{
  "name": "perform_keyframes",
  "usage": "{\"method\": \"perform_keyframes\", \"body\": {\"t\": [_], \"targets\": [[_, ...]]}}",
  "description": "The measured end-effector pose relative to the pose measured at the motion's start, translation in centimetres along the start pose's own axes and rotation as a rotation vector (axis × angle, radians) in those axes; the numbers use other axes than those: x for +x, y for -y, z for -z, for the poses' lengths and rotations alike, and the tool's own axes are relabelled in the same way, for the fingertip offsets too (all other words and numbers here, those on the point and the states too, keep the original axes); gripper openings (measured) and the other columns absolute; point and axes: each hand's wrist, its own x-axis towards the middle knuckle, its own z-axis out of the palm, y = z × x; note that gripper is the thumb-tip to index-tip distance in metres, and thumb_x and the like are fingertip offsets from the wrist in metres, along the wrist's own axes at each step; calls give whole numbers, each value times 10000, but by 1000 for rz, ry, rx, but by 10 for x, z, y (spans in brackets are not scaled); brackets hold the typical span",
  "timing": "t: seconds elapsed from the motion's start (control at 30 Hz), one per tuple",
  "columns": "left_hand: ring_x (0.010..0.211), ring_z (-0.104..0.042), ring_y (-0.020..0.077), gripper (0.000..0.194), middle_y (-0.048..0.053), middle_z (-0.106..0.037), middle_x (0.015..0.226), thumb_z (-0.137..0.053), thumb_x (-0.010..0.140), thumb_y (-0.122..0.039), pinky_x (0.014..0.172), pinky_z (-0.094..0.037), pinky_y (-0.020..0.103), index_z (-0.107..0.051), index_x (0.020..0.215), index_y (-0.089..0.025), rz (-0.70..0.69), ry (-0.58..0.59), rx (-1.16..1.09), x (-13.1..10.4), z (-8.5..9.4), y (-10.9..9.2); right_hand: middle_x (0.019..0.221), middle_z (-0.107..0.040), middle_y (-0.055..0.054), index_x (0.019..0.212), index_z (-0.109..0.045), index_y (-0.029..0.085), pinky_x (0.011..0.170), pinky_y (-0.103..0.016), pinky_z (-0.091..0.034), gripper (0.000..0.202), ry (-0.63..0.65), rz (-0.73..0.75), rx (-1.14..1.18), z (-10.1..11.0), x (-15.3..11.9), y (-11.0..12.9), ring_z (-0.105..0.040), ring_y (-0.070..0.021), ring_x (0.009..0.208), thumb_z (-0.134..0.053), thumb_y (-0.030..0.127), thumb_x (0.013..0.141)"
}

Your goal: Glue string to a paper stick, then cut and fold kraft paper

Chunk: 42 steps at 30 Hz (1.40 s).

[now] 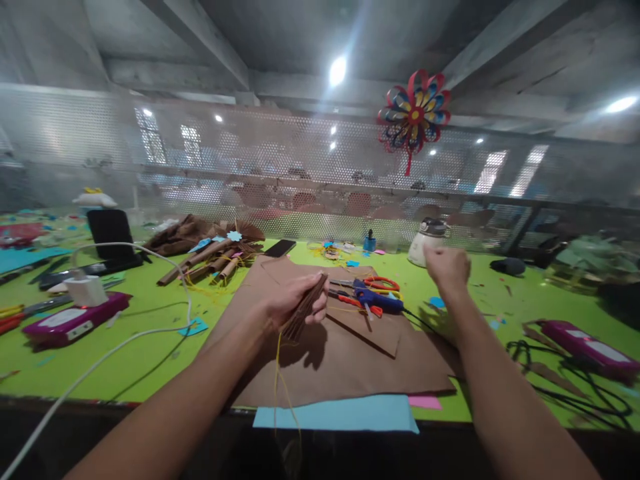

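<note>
Left hand (293, 301): fingers wrapped around a pleated brown paper fan (303, 308), ridged and narrow, held above the brown kraft sheet (350, 360).
Yellow string (277, 373): thin, dangling from the fan's lower end.
Right hand (447, 268): raised, blurred, fingers curled shut; whether they pinch anything, I cannot tell.
Nearby: blue glue gun (379, 300), orange-handled scissors (383, 283), flat on the matte sheet.
Table (150, 333): smooth lime green.

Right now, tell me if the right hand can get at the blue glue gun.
Probably yes. The right hand is raised and holds nothing visible, and the blue glue gun lies uncovered on the brown paper just to its left.
</note>
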Motion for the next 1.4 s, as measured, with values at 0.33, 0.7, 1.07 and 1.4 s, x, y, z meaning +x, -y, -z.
{"method": "perform_keyframes", "body": {"t": [0.33,0.7,1.07,1.4], "targets": [[626,-557,128,333,12,-597,691,-593,863,-468,639,-418,267,-566,995,-163,-32,-100,56,-4,5,-3,802,-711,-69,773,-698,197,546,-275,-470,312,1153,77,303,-42,-100,45,-618,-168,657,-635,502,779],[496,-439,71,279,-17,-539,616,-540,885,-413,480,-300,201,-584,902,-138,33,-181,171,-2,5,-8,622,-576,10,736,-684,168,451,-221,-330,205,1239,-105,472,-63,-127,35,-420,-68,489,-779,342,682],[433,-324,46,370,-61,-407,546,-537,888,-497,414,-197,180,-573,887,-129,34,-152,169,-1,3,-4,786,-668,-28,690,-696,158,572,-205,-459,201,1156,-168,901,-42,-92,40,-580,-101,687,-733,340,766],[422,-362,67,388,-69,-366,543,-475,893,-555,398,-208,194,-517,827,-176,20,-103,394,0,-16,9,666,-646,0,821,-702,186,663,-286,-514,212,1115,-199,1030,-41,-99,46,-628,-142,676,-741,378,740]]}}
